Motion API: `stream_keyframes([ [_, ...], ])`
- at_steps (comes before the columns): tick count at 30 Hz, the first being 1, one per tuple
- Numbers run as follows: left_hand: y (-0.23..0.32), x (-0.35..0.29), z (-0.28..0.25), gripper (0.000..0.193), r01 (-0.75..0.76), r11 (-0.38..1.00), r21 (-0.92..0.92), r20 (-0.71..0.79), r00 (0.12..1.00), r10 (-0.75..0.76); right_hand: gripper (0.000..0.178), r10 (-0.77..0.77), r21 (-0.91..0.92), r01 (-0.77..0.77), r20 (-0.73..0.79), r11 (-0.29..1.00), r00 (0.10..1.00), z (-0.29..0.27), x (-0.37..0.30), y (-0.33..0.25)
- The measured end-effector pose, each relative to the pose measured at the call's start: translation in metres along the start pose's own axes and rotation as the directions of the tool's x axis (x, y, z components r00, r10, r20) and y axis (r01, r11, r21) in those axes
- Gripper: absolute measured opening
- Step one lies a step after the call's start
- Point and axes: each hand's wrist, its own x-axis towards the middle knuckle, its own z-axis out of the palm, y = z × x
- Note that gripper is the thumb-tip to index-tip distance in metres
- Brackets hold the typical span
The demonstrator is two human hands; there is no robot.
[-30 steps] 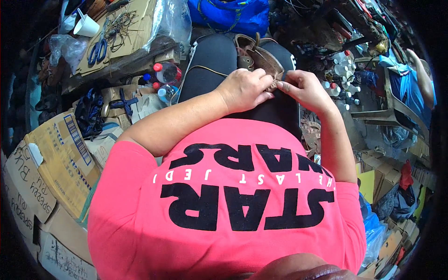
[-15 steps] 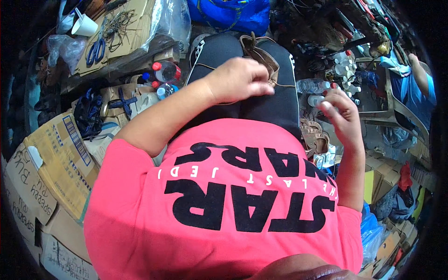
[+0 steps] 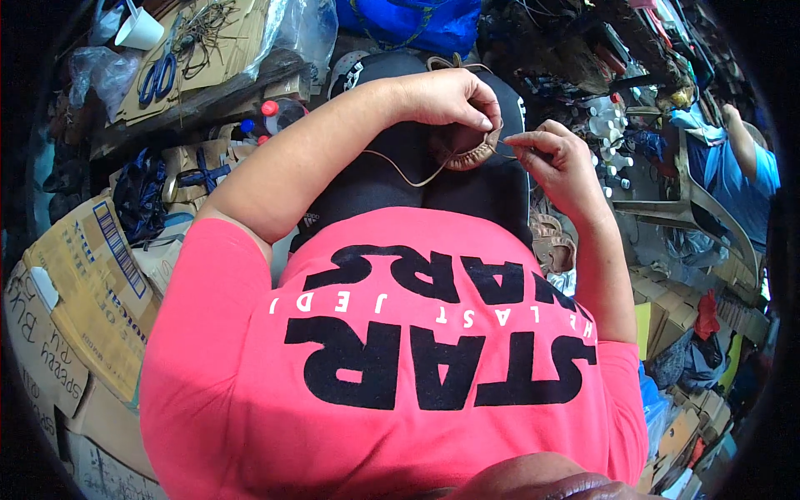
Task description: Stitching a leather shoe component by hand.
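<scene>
A brown leather shoe piece [image 3: 467, 158] with a gathered, stitched edge rests on my dark-trousered thighs. My left hand [image 3: 460, 98] bends over it from the left, thumb and fingers pinched on its upper edge. Just to the right, my right hand [image 3: 554, 158] has thumb and forefinger pressed together on a thin lace [image 3: 504, 143] close to that edge; whether a needle is at its tip is too small to make out. Another length of the lace loops loosely across my left thigh. Part of the shoe piece is hidden under my left hand.
Beside my right hip lie more brown shoe pieces [image 3: 554, 246]. At the left are blue-handled scissors [image 3: 158, 79] on cardboard, a white cup [image 3: 139, 30] and bottles [image 3: 283, 115]. More bottles stand to the right, near a chair [image 3: 700, 204] and another person in blue [image 3: 725, 158].
My left hand has moved up and right onto the shoe piece's edge. My right hand has come in leftward and pinches the lace beside it. The shoe piece has turned and sits lower.
</scene>
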Motion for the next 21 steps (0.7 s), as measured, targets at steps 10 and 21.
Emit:
stream_keyframes([
  [10, -0.005, 0.007, -0.008, 0.026, 0.099, 0.992, -0.08, 0.091, 0.992, -0.091, 0.015, -0.034, -0.137, 0.026, -0.054, 0.99, 0.998, 0.012, 0.0, -0.001],
  [21, -0.009, 0.019, -0.007, 0.023, 0.035, 0.999, 0.007, 0.2, 0.979, -0.036, 0.014, -0.14, -0.22, 0.134, -0.009, 0.966, 0.99, 0.003, 0.006, 0.001],
])
